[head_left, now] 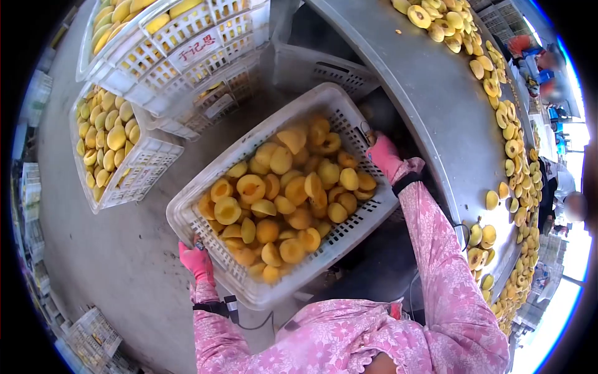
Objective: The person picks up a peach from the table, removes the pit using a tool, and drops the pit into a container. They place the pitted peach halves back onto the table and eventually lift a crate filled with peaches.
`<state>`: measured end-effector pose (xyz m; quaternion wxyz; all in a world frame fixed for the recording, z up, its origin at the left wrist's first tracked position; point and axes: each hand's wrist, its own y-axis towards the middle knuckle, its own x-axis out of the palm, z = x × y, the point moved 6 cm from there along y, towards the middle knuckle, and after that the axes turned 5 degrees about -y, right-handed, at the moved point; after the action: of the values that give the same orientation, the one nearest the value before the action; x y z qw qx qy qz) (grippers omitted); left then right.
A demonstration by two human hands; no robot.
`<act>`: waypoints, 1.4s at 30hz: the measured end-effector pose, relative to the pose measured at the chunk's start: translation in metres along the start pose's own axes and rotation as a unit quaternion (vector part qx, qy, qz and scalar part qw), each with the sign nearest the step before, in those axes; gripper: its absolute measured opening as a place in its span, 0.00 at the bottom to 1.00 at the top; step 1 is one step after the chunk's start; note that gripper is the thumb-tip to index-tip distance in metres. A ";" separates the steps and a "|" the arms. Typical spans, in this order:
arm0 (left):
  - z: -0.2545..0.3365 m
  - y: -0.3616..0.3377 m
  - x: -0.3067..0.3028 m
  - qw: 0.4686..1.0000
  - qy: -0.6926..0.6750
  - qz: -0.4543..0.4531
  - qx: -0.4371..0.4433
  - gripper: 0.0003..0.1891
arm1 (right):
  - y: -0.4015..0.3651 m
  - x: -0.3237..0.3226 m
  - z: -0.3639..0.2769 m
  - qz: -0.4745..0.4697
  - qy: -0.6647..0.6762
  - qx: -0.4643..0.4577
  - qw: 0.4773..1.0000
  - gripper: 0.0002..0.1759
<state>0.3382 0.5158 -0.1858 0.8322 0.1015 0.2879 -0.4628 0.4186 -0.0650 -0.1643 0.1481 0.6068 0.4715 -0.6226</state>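
Note:
A white plastic crate (pixel 249 143) full of halved yellow peaches (pixel 283 190) is held tilted in front of my body. My left hand (pixel 197 258), in a pink glove, grips the crate's near left end. At the opposite end, my right hand (pixel 385 157), also pink-gloved, is closed on the rim beside the metal table. The fingers of both hands are partly hidden by the crate wall. Some of the fruit shows cut faces and pit hollows; the lower part of the load is blurred.
Left of me stands a crate of yellow fruit (pixel 106 146), with stacked white crates (pixel 180 62) behind it. A curved metal table (pixel 398 68) runs along my right, with halved fruit (pixel 514 156) spread on it. Other people (pixel 548 62) are at the far right.

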 end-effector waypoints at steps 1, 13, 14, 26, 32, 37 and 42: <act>0.006 0.002 0.000 1.000 0.008 0.008 0.001 0.15 | 0.005 -0.001 -0.002 -0.004 0.036 -0.014 0.999 0.22; -0.041 0.027 -0.003 0.999 0.047 -0.021 -0.002 0.14 | -0.004 0.001 0.003 0.033 0.034 -0.039 0.998 0.18; -0.032 0.026 -0.003 0.998 0.061 -0.023 0.004 0.14 | -0.005 0.005 0.006 0.041 0.023 -0.032 0.998 0.19; 0.011 0.012 0.000 0.996 0.072 -0.050 0.030 0.16 | -0.207 -0.143 0.003 -0.050 0.378 -0.152 0.912 0.24; 0.014 0.012 0.001 0.991 0.078 -0.075 0.076 0.16 | -0.345 -0.147 0.163 0.050 0.472 0.117 0.872 0.24; -0.052 0.067 0.013 0.935 0.305 -0.062 0.171 0.15 | -0.435 -0.117 0.266 0.182 0.513 0.183 0.819 0.21; -0.032 0.046 0.014 0.980 0.067 -0.166 0.086 0.15 | -0.472 -0.087 0.306 0.165 0.533 0.208 0.803 0.21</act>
<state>0.3695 0.5449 -0.2240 0.7105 0.1548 0.3151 -0.6099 -0.1080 -0.0923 0.0505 -0.1563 0.9279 0.2279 -0.2501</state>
